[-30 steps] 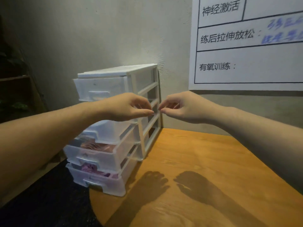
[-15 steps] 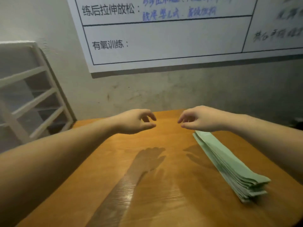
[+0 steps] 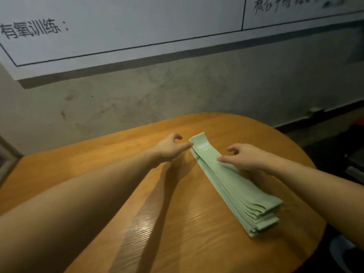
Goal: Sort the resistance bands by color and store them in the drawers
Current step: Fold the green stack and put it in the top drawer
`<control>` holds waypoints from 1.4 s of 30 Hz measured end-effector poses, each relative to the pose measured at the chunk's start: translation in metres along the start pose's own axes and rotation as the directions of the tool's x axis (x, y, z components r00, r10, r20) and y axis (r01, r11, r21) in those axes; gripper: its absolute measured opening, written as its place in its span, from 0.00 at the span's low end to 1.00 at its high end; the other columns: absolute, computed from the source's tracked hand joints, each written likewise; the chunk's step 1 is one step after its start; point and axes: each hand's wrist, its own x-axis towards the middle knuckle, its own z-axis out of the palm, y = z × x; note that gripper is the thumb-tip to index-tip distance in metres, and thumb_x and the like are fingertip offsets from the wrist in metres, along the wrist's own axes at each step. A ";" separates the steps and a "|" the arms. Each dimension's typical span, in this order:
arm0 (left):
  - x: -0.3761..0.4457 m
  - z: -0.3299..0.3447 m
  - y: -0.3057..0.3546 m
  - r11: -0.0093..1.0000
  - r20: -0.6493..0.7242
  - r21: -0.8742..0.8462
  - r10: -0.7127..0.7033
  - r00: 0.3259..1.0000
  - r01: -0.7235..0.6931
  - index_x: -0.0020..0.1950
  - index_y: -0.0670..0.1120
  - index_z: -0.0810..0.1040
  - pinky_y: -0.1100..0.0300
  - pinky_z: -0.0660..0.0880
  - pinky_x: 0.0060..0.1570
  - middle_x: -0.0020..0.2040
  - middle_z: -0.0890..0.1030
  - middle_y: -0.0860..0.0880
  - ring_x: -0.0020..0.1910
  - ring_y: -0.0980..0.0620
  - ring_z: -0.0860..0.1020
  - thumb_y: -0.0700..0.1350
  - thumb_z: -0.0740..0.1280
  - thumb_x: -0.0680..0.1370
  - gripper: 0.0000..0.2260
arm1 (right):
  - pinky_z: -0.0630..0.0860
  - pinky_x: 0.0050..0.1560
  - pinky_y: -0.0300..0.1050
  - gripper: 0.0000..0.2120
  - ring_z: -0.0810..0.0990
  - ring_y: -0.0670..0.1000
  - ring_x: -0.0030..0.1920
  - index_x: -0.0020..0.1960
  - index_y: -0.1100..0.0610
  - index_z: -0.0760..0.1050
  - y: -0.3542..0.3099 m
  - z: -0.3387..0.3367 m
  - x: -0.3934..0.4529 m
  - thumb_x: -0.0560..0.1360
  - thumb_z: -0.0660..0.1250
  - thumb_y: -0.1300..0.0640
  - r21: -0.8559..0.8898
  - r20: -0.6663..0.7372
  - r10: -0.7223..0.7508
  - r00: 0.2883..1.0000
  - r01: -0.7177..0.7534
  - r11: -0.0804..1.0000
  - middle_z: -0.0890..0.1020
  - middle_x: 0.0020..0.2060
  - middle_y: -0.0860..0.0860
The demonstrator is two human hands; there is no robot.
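Both hands, left hand (image 3: pixel 169 148) and right hand (image 3: pixel 245 157), flank the green bands (image 3: pixel 232 184).

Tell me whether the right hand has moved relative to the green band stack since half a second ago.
Yes. The right hand has come down the stack of green bands toward the person: it was over the stack's far end, and now hovers over its middle.

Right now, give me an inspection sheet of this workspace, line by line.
Surface: wooden table, rounded far edge, glossy.
Job's things: stack of green bands lying flat, ends fanned at the near end; drawers not in view.
Clutter: nothing seen.
Grippers: left hand open, thumb tip at the stack's far end; right hand open above the stack, contact unclear.
Cables: nothing seen.
Surroundings: grey wall; white chart with writing; dark floor at right.
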 end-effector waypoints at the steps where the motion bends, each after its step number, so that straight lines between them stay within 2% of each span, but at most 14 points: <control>1: 0.009 0.003 0.001 1.000 0.002 -0.007 -0.011 1.000 0.011 0.74 0.51 0.66 0.50 0.79 0.57 0.64 0.74 0.47 0.57 0.48 0.77 0.64 0.69 0.76 0.32 | 0.72 0.68 0.49 0.39 0.73 0.53 0.70 0.76 0.55 0.67 0.003 0.005 0.004 0.74 0.67 0.33 0.012 0.007 0.008 1.000 -0.008 1.000 0.73 0.73 0.52; 2: 0.018 0.006 0.002 1.000 0.007 -0.008 -0.021 1.000 0.021 0.74 0.51 0.66 0.49 0.78 0.59 0.65 0.74 0.47 0.58 0.47 0.76 0.65 0.70 0.75 0.33 | 0.74 0.66 0.49 0.37 0.75 0.52 0.67 0.75 0.55 0.69 0.005 0.010 0.008 0.74 0.67 0.33 0.032 0.023 0.017 1.000 -0.018 0.999 0.75 0.70 0.51; 4: 0.033 0.011 0.006 0.999 0.031 -0.003 -0.041 0.999 0.041 0.74 0.51 0.66 0.48 0.77 0.62 0.66 0.74 0.46 0.60 0.46 0.76 0.65 0.72 0.73 0.35 | 0.79 0.55 0.47 0.28 0.82 0.49 0.55 0.65 0.51 0.79 0.007 0.020 0.011 0.74 0.67 0.34 0.095 0.060 0.013 0.998 -0.019 0.995 0.82 0.58 0.48; 7: 0.051 0.016 0.015 0.998 0.100 -0.003 -0.062 0.993 0.063 0.73 0.49 0.68 0.53 0.79 0.59 0.65 0.74 0.47 0.59 0.48 0.77 0.62 0.75 0.72 0.35 | 0.76 0.39 0.43 0.16 0.83 0.47 0.42 0.45 0.50 0.82 0.009 0.033 0.015 0.72 0.68 0.37 0.179 0.029 -0.023 0.999 0.018 0.984 0.84 0.42 0.47; 11: 0.067 0.015 0.032 0.994 0.226 -0.002 -0.106 0.968 0.110 0.70 0.46 0.71 0.56 0.80 0.57 0.63 0.75 0.48 0.60 0.50 0.78 0.51 0.78 0.72 0.31 | 0.74 0.39 0.46 0.17 0.81 0.48 0.40 0.34 0.45 0.79 0.012 0.044 0.017 0.67 0.66 0.32 0.242 -0.053 -0.061 0.997 0.072 0.968 0.82 0.35 0.45; 13: 0.073 0.012 0.037 0.987 0.301 0.047 -0.163 0.940 0.156 0.68 0.43 0.73 0.59 0.80 0.55 0.63 0.77 0.46 0.60 0.49 0.79 0.46 0.79 0.72 0.28 | 0.76 0.49 0.49 0.13 0.79 0.48 0.48 0.40 0.38 0.81 0.015 0.048 0.015 0.68 0.66 0.31 0.238 -0.082 -0.083 0.993 0.101 0.966 0.81 0.39 0.41; 14: 0.075 0.010 0.039 0.982 0.339 0.060 -0.188 0.922 0.178 0.66 0.41 0.74 0.59 0.80 0.53 0.63 0.79 0.45 0.59 0.49 0.79 0.44 0.78 0.72 0.25 | 0.74 0.56 0.51 0.13 0.76 0.48 0.54 0.48 0.37 0.82 0.016 0.050 0.012 0.71 0.66 0.32 0.218 -0.090 -0.081 0.993 0.099 0.971 0.79 0.46 0.39; 16: 0.078 0.008 0.042 0.975 0.392 0.088 -0.222 0.892 0.204 0.62 0.41 0.76 0.60 0.80 0.53 0.61 0.80 0.45 0.58 0.50 0.80 0.43 0.78 0.73 0.21 | 0.67 0.66 0.52 0.20 0.71 0.49 0.63 0.63 0.39 0.78 0.018 0.054 0.007 0.74 0.65 0.33 0.170 -0.122 -0.064 0.990 0.084 0.982 0.75 0.58 0.42; 18: 0.081 0.006 0.044 0.970 0.422 0.120 -0.241 0.874 0.210 0.61 0.40 0.77 0.59 0.80 0.55 0.60 0.80 0.45 0.58 0.49 0.80 0.42 0.77 0.73 0.20 | 0.64 0.68 0.51 0.23 0.69 0.50 0.66 0.67 0.40 0.75 0.019 0.056 0.004 0.75 0.64 0.33 0.170 -0.157 -0.071 0.985 0.098 0.981 0.74 0.63 0.44; 23: 0.086 0.004 0.049 0.961 0.458 0.200 -0.265 0.849 0.192 0.61 0.42 0.78 0.55 0.79 0.59 0.60 0.81 0.45 0.59 0.48 0.80 0.42 0.77 0.73 0.18 | 0.64 0.68 0.51 0.25 0.70 0.51 0.66 0.71 0.41 0.71 0.015 0.059 0.004 0.77 0.60 0.34 0.061 -0.188 -0.125 0.974 0.139 0.988 0.75 0.63 0.45; 28: 0.083 0.004 0.055 0.973 0.503 0.227 -0.150 0.851 0.037 0.63 0.49 0.77 0.55 0.77 0.58 0.60 0.81 0.50 0.59 0.51 0.79 0.42 0.76 0.74 0.19 | 0.67 0.65 0.53 0.23 0.73 0.51 0.62 0.69 0.43 0.71 0.011 0.061 0.001 0.79 0.56 0.34 -0.044 -0.173 -0.156 0.973 0.150 0.988 0.75 0.61 0.47; 35: 0.067 -0.001 0.046 0.985 0.495 0.135 0.031 0.869 -0.112 0.64 0.46 0.77 0.58 0.79 0.56 0.59 0.83 0.48 0.58 0.49 0.82 0.39 0.75 0.75 0.19 | 0.67 0.67 0.56 0.25 0.74 0.52 0.65 0.71 0.44 0.68 0.007 0.059 -0.003 0.78 0.59 0.35 0.015 -0.187 -0.142 0.972 0.147 0.989 0.75 0.64 0.48; 38: 0.050 -0.012 0.041 0.966 0.416 0.090 0.185 0.890 -0.243 0.60 0.46 0.81 0.57 0.80 0.56 0.55 0.85 0.49 0.56 0.49 0.83 0.39 0.75 0.74 0.15 | 0.67 0.69 0.56 0.32 0.74 0.52 0.67 0.74 0.44 0.62 0.006 0.056 -0.005 0.75 0.64 0.34 0.102 -0.204 -0.135 0.970 0.158 0.982 0.76 0.65 0.46; 42: 0.016 -0.029 0.028 0.931 0.299 -0.028 0.355 0.886 -0.364 0.61 0.45 0.80 0.55 0.79 0.58 0.55 0.85 0.47 0.56 0.50 0.83 0.37 0.76 0.73 0.17 | 0.73 0.65 0.55 0.45 0.76 0.52 0.63 0.77 0.43 0.54 0.005 0.047 -0.008 0.68 0.71 0.32 0.254 -0.095 -0.078 0.992 0.100 0.962 0.76 0.61 0.47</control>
